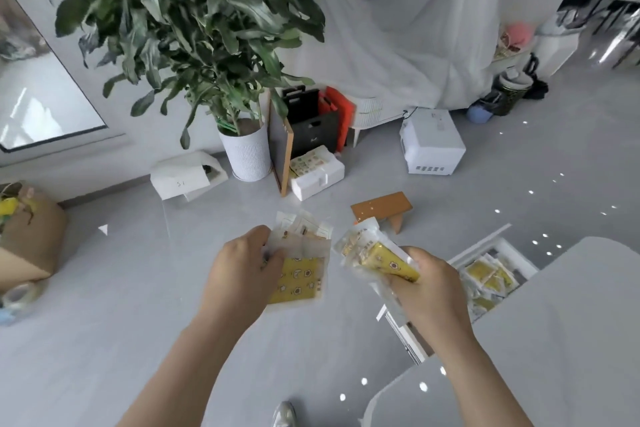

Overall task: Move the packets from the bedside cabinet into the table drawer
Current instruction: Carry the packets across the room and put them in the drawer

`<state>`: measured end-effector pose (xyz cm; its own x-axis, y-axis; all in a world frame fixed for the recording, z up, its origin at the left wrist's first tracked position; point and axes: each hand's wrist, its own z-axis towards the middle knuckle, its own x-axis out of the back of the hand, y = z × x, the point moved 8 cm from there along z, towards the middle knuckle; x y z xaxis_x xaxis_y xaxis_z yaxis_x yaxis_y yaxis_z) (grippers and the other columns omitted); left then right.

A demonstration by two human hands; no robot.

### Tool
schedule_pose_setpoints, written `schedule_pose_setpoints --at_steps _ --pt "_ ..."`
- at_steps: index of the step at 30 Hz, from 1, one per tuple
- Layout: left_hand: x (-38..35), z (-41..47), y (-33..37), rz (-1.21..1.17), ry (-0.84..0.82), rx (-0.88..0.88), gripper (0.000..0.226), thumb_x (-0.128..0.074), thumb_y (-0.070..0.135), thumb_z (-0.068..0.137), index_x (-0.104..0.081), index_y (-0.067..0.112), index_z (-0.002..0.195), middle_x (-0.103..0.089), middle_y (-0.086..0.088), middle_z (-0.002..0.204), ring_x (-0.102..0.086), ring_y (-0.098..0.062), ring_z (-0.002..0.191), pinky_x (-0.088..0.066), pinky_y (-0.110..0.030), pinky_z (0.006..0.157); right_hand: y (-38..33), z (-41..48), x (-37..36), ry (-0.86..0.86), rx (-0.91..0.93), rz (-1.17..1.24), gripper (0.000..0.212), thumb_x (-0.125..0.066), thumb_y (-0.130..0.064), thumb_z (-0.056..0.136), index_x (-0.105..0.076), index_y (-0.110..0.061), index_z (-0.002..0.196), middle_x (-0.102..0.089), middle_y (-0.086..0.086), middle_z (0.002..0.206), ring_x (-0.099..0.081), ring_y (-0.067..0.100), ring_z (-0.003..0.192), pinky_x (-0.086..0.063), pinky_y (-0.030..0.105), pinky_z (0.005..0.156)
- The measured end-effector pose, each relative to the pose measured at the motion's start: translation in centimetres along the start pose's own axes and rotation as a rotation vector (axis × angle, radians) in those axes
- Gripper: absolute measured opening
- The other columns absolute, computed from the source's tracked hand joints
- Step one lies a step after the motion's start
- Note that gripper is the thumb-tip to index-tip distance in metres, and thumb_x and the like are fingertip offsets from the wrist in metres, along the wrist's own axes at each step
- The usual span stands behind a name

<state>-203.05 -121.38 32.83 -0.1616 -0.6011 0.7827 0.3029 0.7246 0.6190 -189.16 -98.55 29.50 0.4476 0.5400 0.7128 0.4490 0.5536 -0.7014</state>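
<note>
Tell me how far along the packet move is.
Done: several yellow packets already lie in the open table drawer. In hand: the left hand holds a fanned bunch of packets, and the right hand grips a second bunch, both short of the drawer. Left: both bunches must go into the drawer; whether more packets wait elsewhere cannot be seen.

Single view, from a wide-angle camera worn on the person's head. It faces forward and steeply down over both forearms, which enter from the bottom edge. The left hand and right hand lie close to the lens at lower centre. The grey floor fills the middle distance, a potted plant the upper left, the table corner the lower right.
</note>
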Motion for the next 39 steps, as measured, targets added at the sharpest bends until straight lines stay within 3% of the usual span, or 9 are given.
schedule_pose_setpoints --at_steps 6,14,18,21,27,30,33,39 --pt "-2.1 9.0 1.5 0.0 -0.105 -0.111 0.027 -0.057 0.019 0.088 -0.042 0.003 0.074 -0.054 -0.019 0.071 -0.04 -0.023 0.057 -0.029 -0.029 0.047 -0.5 5.1 -1.3 0.044 -0.116 0.022 0.01 -0.071 -0.025 0.074 -0.063 -0.018 0.074 -0.061 -0.001 0.058 -0.057 0.023 0.059 -0.047 0.038 0.054" --pt "-9.0 18.8 5.9 0.052 -0.234 -0.239 0.029 -0.057 0.021 0.089 -0.04 0.005 0.073 -0.055 -0.021 0.071 -0.038 -0.021 0.054 -0.028 -0.028 0.047 3.2 13.1 -0.6 0.12 -0.266 0.0 0.007 -0.066 -0.018 0.074 -0.062 -0.024 0.073 -0.059 -0.002 0.056 -0.058 0.02 0.058 -0.046 0.036 0.05" --pt "-12.4 23.8 9.7 0.067 -0.313 -0.306 0.027 -0.056 0.021 0.091 -0.042 0.004 0.075 -0.056 -0.021 0.071 -0.053 -0.035 0.057 -0.032 -0.031 0.046 5.3 17.8 0.8 0.158 -0.33 0.023 0.005 -0.065 -0.02 0.074 -0.061 -0.024 0.075 -0.06 0.001 0.06 -0.058 0.021 0.059 -0.048 0.039 0.054" --pt "-14.7 26.9 12.5 0.058 -0.356 -0.343 0.029 -0.055 0.021 0.091 -0.039 0.005 0.073 -0.051 -0.017 0.065 -0.057 -0.038 0.062 -0.031 -0.031 0.046 6.6 20.5 1.9 0.155 -0.355 0.041 0.011 -0.063 -0.018 0.078 -0.059 -0.028 0.074 -0.058 -0.003 0.06 -0.053 0.013 0.057 -0.042 0.029 0.051" --pt "-20.3 31.3 17.3 0.072 -0.463 -0.449 0.034 -0.054 0.023 0.092 -0.032 0.015 0.066 -0.044 -0.003 0.059 -0.049 -0.025 0.056 -0.027 -0.025 0.045 9.5 24.1 3.7 0.216 -0.482 0.07 0.015 -0.063 -0.021 0.08 -0.065 -0.031 0.091 -0.063 -0.011 0.072 -0.056 0.004 0.068 -0.032 0.016 0.053" --pt "-23.6 33.9 19.5 0.097 -0.539 -0.503 0.028 -0.052 0.025 0.093 -0.038 0.013 0.072 -0.049 -0.001 0.063 -0.055 -0.02 0.059 -0.028 -0.021 0.044 10.6 25.8 4.4 0.264 -0.547 0.068 0.013 -0.064 -0.021 0.08 -0.064 -0.032 0.086 -0.063 -0.01 0.069 -0.056 0.002 0.066 -0.034 0.014 0.051" --pt "-26.9 36.6 21.9 0.095 -0.618 -0.583 0.034 -0.052 0.025 0.093 -0.033 0.02 0.066 -0.045 0.002 0.059 -0.056 -0.017 0.058 -0.025 -0.018 0.044 12.3 27.4 4.8 0.335 -0.651 0.085 0.017 -0.063 -0.014 0.077 -0.061 -0.031 0.076 -0.06 -0.008 0.062 -0.054 0.006 0.061 -0.033 0.02 0.05" --pt "-32.4 41.3 27.4 0.126 -0.75 -0.796 0.037 -0.052 0.029 0.094 -0.03 0.026 0.065 -0.043 0.007 0.061 -0.042 -0.008 0.052 -0.023 -0.015 0.044 14.6 30.6 5.2 0.507 -0.861 0.156 0.028 -0.061 -0.011 0.073 -0.049 -0.03 0.057 -0.054 -0.018 0.054 -0.046 0.003 0.051 -0.029 0.017 0.045"
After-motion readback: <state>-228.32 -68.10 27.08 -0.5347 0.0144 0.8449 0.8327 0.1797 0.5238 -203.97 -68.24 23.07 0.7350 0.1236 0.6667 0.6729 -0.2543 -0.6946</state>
